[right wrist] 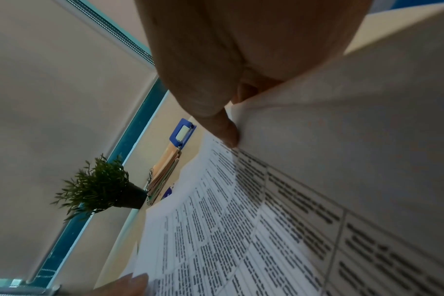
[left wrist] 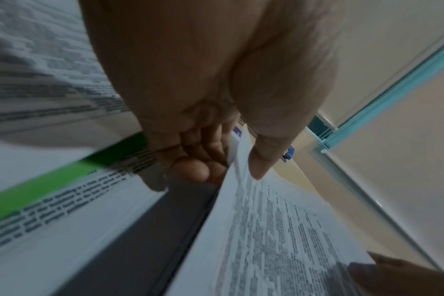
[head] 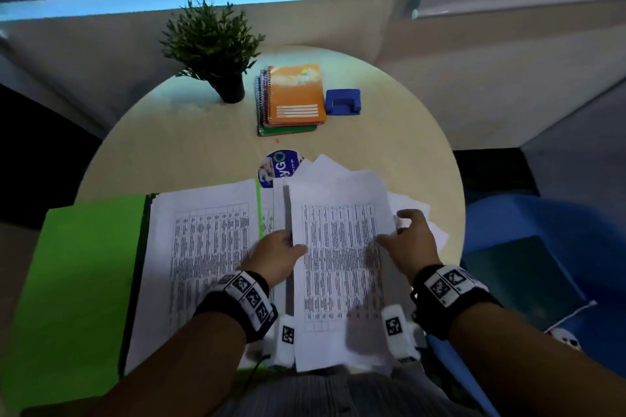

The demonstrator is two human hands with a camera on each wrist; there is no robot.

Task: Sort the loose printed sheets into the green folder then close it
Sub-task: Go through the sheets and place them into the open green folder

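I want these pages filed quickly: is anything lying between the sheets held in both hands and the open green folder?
Nothing visible. The left hand and right hand pinch the printed sheets just right of the green folder, whose filed stack lies uncovered.

Green folder (head: 84, 264): lies open on the round table's near left, cover spread flat leftward, a stack of table-printed sheets (head: 203, 247) filed on its right half. Loose printed sheets (head: 338, 247): white, dense tables; a bundle lifted just right of the folder, more fanned untidily beneath.
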